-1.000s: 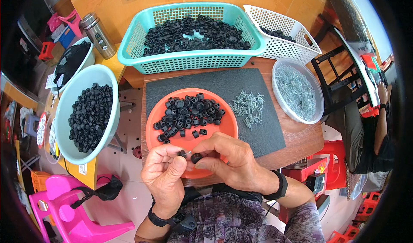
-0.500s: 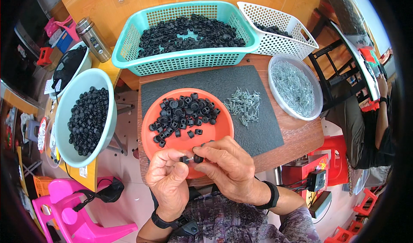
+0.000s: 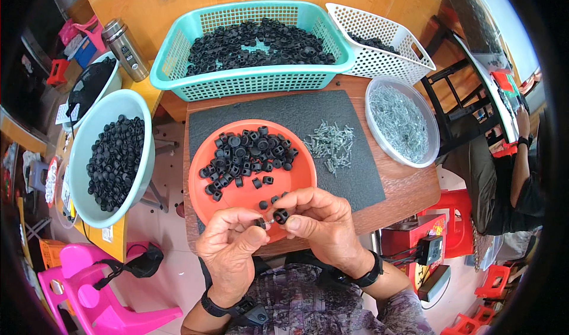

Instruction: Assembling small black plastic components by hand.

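My left hand [image 3: 228, 258] pinches a small black plastic piece [image 3: 259, 222] between thumb and fingertips. A thin silvery screw [image 3: 270, 221] shows between that piece and a round black plastic cap [image 3: 281, 216], which my right hand [image 3: 326, 231] grips by thumb and forefinger. The cap's hollow, ribbed face is visible. Both hands are over the near edge of an orange plate [image 3: 299, 184], where many small black plastic parts [image 3: 243, 157] are heaped. Just beyond my fingertips a loose black part [image 3: 264, 204] lies on the plate. Right of the plate, a pile of screws [image 3: 332, 145] rests on a dark mat [image 3: 364, 163].
A turquoise basket [image 3: 261, 85] and a white basket [image 3: 388, 68] of black parts stand at the back. On the right is a clear tub [image 3: 432, 139] of screws. A pale blue basin [image 3: 148, 151] of black caps and a steel flask [image 3: 127, 50] stand left. Another person's arm [image 3: 521, 163] is far right.
My right hand has turned the cap, so its hollow face now shows. The hands sit slightly further right over the plate, and loose black parts beyond the fingertips are now more visible.
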The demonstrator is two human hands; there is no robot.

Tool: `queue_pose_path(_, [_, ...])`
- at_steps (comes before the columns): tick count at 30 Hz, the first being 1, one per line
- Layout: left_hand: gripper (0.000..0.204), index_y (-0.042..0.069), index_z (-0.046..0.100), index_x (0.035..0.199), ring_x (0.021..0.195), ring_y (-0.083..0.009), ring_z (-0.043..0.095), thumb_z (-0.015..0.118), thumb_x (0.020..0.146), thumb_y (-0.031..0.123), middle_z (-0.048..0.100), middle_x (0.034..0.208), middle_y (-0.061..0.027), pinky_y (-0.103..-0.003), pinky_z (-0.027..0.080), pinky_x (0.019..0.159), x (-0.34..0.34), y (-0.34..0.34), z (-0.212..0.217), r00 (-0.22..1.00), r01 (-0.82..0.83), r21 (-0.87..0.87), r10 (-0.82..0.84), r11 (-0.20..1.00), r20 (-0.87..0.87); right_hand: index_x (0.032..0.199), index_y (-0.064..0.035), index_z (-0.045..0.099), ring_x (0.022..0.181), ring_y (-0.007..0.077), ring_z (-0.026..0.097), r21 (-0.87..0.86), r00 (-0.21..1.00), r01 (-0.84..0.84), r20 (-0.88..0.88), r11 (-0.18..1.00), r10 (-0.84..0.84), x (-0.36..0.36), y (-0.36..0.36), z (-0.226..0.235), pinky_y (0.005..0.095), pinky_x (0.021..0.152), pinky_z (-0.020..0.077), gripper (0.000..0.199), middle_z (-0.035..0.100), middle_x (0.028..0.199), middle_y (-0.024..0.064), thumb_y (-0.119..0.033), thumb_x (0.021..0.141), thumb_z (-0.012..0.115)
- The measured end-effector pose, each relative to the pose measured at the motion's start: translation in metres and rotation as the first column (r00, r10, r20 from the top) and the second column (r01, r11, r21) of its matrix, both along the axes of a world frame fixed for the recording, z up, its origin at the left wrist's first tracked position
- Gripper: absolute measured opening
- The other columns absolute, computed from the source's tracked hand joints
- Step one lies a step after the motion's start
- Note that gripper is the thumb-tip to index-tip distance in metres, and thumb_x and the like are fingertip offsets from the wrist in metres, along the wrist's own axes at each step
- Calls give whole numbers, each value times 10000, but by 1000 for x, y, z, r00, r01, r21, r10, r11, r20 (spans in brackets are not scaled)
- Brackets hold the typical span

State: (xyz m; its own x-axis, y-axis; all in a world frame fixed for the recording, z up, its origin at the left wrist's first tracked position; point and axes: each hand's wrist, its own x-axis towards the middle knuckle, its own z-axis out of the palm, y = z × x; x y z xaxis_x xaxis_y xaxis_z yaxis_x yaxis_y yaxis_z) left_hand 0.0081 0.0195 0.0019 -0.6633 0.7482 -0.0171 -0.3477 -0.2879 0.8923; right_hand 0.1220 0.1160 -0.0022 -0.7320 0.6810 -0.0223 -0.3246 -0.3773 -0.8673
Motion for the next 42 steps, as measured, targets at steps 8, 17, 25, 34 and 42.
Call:
queue_pose_path(8, [304, -35, 565, 899, 629, -116, 580, 754, 730, 133, 618, 761, -95, -210, 482, 559, 4, 2, 5, 999, -17, -33, 16, 999, -46, 1050, 19, 590, 788, 118, 602, -291, 993, -115, -64, 950, 101, 2, 5, 0, 224, 654, 489, 222, 651, 948, 114, -5, 830, 599])
queue_pose_path(17, [236, -32, 581, 905, 704, -91, 580, 733, 733, 25, 622, 820, -64, -200, 477, 628, 8, 4, 12, 999, -18, -35, 16, 999, -52, 1035, 32, 603, 783, 114, 597, -287, 996, -86, -50, 954, 75, 0, 4, -1, 223, 661, 494, 221, 650, 946, 126, 21, 814, 606])
queue_pose_path(25, [196, -36, 568, 929, 801, -138, 620, 683, 770, -18, 615, 910, -93, -243, 522, 713, 5, -2, -3, 967, 0, -71, -18, 997, -255, 1038, 36, 603, 759, 108, 588, -250, 998, -60, -27, 966, 55, 0, 3, -3, 223, 667, 494, 232, 650, 953, 120, 30, 806, 614])
queue_pose_path(34, [222, -28, 594, 871, 762, -137, 617, 743, 718, 29, 631, 837, -97, -237, 495, 668, 7, 0, -5, 925, -113, -147, 50, 983, -376, 1041, 36, 604, 772, 102, 587, -219, 999, -37, -4, 975, 37, 1, 0, -7, 222, 687, 500, 247, 644, 979, 108, 61, 795, 611])
queue_pose_path(42, [215, -22, 612, 874, 714, -123, 601, 745, 716, 37, 630, 832, -83, -228, 475, 638, 5, -2, -7, 909, -115, -181, 30, 977, -415, 1050, 18, 607, 842, 117, 598, -77, 998, 29, 52, 997, -25, 0, -5, -5, 239, 752, 510, 270, 644, 970, 91, 92, 790, 606])
